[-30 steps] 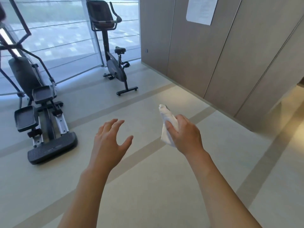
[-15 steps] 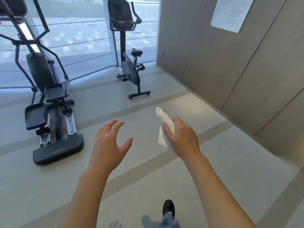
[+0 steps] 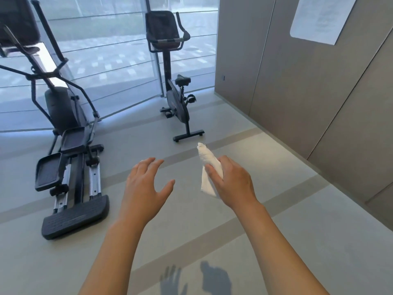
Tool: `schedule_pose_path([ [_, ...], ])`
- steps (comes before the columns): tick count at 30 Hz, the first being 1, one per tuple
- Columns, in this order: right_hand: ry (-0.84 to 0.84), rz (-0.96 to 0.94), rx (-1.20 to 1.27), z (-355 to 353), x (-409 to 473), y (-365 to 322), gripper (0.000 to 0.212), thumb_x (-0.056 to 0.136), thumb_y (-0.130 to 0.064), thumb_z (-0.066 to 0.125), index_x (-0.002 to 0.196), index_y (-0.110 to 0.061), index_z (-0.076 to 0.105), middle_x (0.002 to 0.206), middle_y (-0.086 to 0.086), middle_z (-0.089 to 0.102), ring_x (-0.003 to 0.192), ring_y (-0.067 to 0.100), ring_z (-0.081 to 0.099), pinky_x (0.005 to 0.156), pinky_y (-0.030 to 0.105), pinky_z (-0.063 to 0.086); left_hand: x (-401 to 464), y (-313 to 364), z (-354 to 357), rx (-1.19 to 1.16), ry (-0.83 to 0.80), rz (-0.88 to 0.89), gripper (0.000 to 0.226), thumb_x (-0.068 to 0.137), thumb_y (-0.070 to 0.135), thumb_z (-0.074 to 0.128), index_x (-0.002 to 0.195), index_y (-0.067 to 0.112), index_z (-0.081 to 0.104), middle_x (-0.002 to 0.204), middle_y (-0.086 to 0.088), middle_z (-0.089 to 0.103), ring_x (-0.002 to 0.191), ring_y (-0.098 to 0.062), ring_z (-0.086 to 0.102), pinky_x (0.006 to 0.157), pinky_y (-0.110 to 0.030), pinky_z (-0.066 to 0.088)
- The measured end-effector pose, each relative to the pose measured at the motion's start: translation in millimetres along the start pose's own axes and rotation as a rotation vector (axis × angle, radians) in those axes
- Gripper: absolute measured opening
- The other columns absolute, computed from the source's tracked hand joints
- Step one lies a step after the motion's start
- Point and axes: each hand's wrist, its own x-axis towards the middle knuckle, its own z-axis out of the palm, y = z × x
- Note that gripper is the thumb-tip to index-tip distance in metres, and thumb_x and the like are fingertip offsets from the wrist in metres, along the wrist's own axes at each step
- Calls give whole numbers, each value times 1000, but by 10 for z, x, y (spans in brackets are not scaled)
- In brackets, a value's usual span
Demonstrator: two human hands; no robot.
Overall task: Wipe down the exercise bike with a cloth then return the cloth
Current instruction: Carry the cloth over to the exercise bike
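White cloth (image 3: 207, 167) gripped in my right hand (image 3: 232, 183); left hand (image 3: 146, 186) spread, empty.
Exercise bike (image 3: 176, 81) stands ahead by the window; elliptical (image 3: 68, 135) left, bare floor (image 3: 276, 209) between.

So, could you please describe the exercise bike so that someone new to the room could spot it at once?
Look to the big window wall at the far end, near where it meets the wood-panelled wall. The exercise bike stands there. Unlike the long elliptical trainer to its left, with two foot plates on rails, it is compact and upright, with a small saddle.
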Motion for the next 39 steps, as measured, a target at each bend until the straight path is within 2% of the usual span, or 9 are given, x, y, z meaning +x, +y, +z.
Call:
schedule_pose_path([
  [3,-3,-13,-4,-79,428,307,39,106,-55,48,96,-18,55,87,-3,59,76,23,56,66,36,38,421,260,188,27,-6,14,67,97,51,65,156,27,46,162,2,42,152,-20,32,126,-49,32],
  [9,49,19,54,-208,1051,800,34,105,-56,49,90,-25,48,80,-8,54,70,19,52,62,34,31,1077,623,566,62,-78,53,67,97,53,63,157,29,45,162,2,42,152,-21,32,126,-52,32],
  [13,59,50,49,-167,1380,1101,39,104,-59,47,94,-22,55,83,-5,60,71,20,55,60,34,34,1510,705,771,65,-100,62,68,97,54,63,158,31,43,163,3,40,153,-20,31,126,-51,31],
  [17,63,65,49,-48,1775,1236,39,104,-59,48,91,-23,53,82,-6,59,71,18,55,57,33,34,1953,663,910,52,-97,69,68,98,53,63,158,29,44,163,2,40,153,-21,31,126,-50,31],
  [20,58,49,22,95,2151,1240,38,104,-60,47,90,-25,49,81,-7,56,70,15,53,54,27,32,2344,536,988,40,-86,73,67,98,52,64,158,29,43,163,3,40,153,-21,32,126,-48,31],
  [31,2,3,-14,1018,4196,912,33,104,-59,46,93,-28,49,82,-12,52,73,17,52,59,35,33,4375,-450,985,-30,9,36,66,96,52,65,155,30,47,160,4,44,150,-20,34,124,-47,34],
  [39,-11,-58,0,1755,5533,481,40,104,-62,45,103,-23,57,90,-6,60,77,18,59,64,37,48,5554,-1226,745,-32,88,-7,65,95,51,66,154,30,49,160,3,44,149,-22,34,123,-50,34],
])
